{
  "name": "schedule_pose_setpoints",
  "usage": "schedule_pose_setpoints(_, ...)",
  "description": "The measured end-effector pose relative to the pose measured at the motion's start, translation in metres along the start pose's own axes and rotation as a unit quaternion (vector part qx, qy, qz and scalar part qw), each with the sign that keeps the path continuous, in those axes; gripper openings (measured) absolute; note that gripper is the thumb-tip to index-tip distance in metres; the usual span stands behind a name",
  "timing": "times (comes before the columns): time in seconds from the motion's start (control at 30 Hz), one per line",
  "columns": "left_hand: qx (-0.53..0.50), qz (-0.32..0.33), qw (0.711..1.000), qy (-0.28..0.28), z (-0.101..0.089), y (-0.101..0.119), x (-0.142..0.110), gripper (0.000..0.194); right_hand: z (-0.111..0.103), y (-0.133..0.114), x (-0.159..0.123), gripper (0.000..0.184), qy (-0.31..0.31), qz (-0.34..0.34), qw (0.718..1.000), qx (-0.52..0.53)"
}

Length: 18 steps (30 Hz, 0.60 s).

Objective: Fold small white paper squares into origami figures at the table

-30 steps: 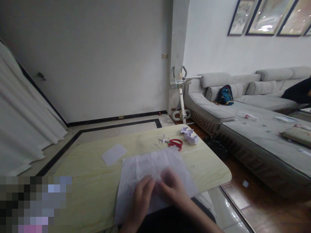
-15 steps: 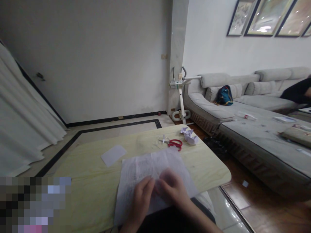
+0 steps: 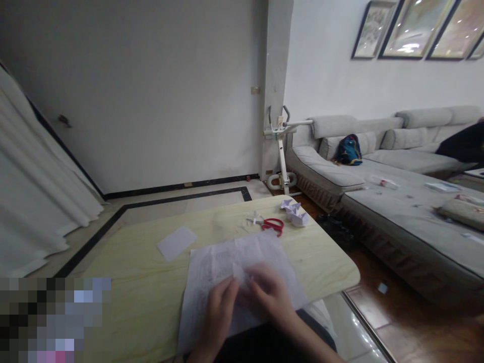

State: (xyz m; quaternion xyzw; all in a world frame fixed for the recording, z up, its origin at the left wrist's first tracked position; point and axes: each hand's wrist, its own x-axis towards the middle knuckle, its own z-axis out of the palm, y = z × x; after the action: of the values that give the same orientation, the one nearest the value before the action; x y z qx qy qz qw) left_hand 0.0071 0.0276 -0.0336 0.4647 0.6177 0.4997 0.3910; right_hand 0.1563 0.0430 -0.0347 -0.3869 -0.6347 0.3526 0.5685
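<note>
Over a large creased printed sheet (image 3: 212, 259) at the near side of the table, my two hands are close together. My left hand (image 3: 221, 302) is closed, thumb and fingers pinching a small piece of white paper (image 3: 236, 271) that sticks up past the fingertips. My right hand (image 3: 268, 290) faces it with curled fingers, slightly blurred. A bit of white shows at its thumb tip, and it seems to grip the same piece; the palm side is hidden. Beyond the sheet lie red-handled scissors (image 3: 273, 225), with paper scraps (image 3: 255, 217) by the blades.
Folded paper shapes (image 3: 297, 216) stand at the table's far right corner. A blank white paper (image 3: 177, 243) lies left on the yellowish table (image 3: 132, 297). To the right is a grey sofa (image 3: 393, 201) with a blue backpack (image 3: 350, 150); a person's dark-clothed part (image 3: 461, 143) shows at the edge.
My right hand has shifted slightly away from the left fingertips, and more of the small white paper shows between them. The things on the table stay where they were.
</note>
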Motion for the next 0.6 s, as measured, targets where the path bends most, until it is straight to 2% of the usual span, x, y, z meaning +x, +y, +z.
schedule_pose_setpoints(0.17, 0.002, 0.041, 0.997, -0.058, -0.002, 0.011, -0.002, 0.03, -0.001, -0.003, 0.0, 0.028, -0.021, 0.0, 1.0, -0.001)
schedule_pose_setpoints(0.4, 0.005, 0.052, 0.998, -0.038, 0.0, 0.012, -0.001, 0.03, -0.001, -0.007, -0.001, 0.028, -0.024, 0.011, 1.0, -0.003)
schedule_pose_setpoints(0.6, -0.011, 0.064, 0.996, -0.066, -0.001, 0.021, 0.0, 0.031, -0.001, -0.006, -0.003, 0.031, -0.06, -0.002, 0.998, -0.016)
